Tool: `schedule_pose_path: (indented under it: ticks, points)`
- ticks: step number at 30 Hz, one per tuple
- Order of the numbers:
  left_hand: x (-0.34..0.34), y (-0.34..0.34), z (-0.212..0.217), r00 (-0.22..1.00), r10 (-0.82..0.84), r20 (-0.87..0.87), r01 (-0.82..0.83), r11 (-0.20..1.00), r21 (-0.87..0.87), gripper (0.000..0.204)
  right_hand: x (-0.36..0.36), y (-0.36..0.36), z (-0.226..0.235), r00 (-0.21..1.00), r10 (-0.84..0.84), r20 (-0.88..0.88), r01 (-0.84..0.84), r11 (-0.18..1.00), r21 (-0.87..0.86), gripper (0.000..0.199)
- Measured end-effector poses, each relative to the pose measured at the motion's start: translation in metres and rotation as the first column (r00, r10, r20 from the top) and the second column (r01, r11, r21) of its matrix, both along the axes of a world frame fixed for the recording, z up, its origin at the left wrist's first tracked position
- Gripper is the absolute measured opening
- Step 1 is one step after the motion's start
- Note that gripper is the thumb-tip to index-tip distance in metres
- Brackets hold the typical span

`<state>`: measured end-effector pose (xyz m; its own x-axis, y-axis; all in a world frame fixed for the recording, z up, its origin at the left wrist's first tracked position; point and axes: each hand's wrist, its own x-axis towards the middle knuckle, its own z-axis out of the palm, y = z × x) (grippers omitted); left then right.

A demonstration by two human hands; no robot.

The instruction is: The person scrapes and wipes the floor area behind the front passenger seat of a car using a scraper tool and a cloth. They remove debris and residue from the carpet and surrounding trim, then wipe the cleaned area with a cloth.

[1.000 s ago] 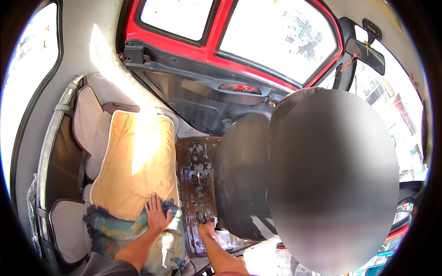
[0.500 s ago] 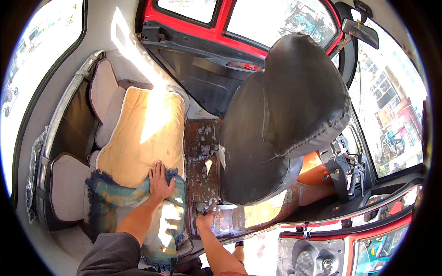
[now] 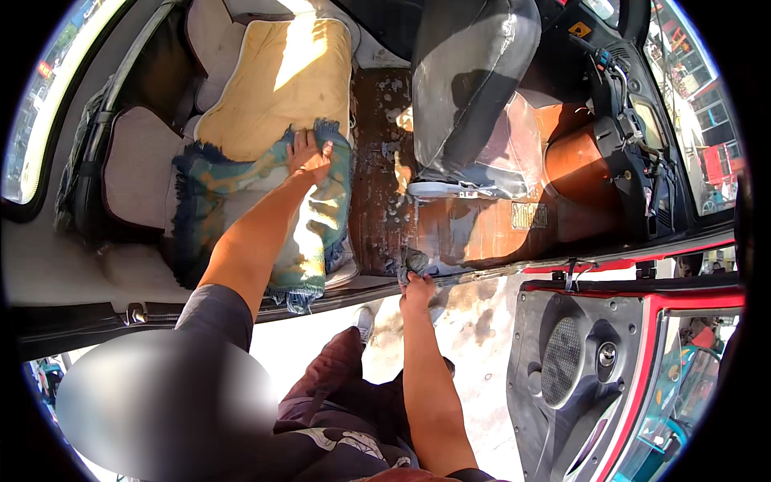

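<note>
My left hand (image 3: 308, 156) lies with fingers spread on a blue-green fringed blanket (image 3: 241, 193), near where the blanket meets a yellow seat cushion (image 3: 277, 88). My right hand (image 3: 417, 292) is closed around a crumpled grey rag (image 3: 414, 261), which rests on the brown vehicle floor (image 3: 462, 233) beside the door sill. The floor is worn, with pale patches and a wet-looking shine near the rag.
A black front seat (image 3: 466, 88) stands beyond the right hand, its metal rail (image 3: 450, 189) low at the base. The open front door (image 3: 554, 361) has a speaker panel. Beige seat backs (image 3: 144, 165) line the left. A blurred patch covers the lower left.
My view has shifted back toward the doorway, showing more floor and the sill. My right hand has moved the rag toward the floor's near edge. My left hand stays on the blanket.
</note>
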<state>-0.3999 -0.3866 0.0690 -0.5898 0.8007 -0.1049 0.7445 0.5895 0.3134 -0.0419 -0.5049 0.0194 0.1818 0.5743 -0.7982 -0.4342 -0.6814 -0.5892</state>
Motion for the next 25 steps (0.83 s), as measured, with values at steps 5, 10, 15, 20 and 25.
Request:
schedule_pose_path:
  ticks: [5, 10, 15, 20, 25]
  points:
    - [0.119, -0.050, 0.036, 0.993, 0.066, 0.101, -0.076, 0.992, 0.096, 0.073, 0.073, -0.045, -0.016, 0.991, -0.080, -0.108, 0.081, 0.997, 0.013, 0.030]
    - [0.233, -0.176, 0.094, 0.867, -0.417, 0.272, 0.304, 0.876, 0.376, 0.051, 0.132, -0.088, -0.015, 0.978, -0.207, -0.016, 0.208, 0.978, 0.002, 0.022]
    - [0.262, -0.383, 0.132, 0.621, -0.588, 0.519, 0.573, 0.792, 0.211, 0.039, 0.191, -0.145, -0.009, 0.975, -0.222, 0.006, 0.222, 0.974, 0.046, 0.020]
    - [0.242, -0.617, 0.099, 0.828, -0.206, 0.522, 0.258, 0.966, -0.028, 0.035, 0.252, -0.199, 0.010, 0.979, -0.189, 0.081, 0.188, 0.982, 0.019, 0.038]
    - [0.218, -0.764, 0.135, 0.831, 0.225, 0.509, -0.102, 0.961, -0.258, 0.037, 0.267, -0.235, 0.068, 0.994, -0.020, -0.109, 0.036, 0.988, 0.150, 0.042]
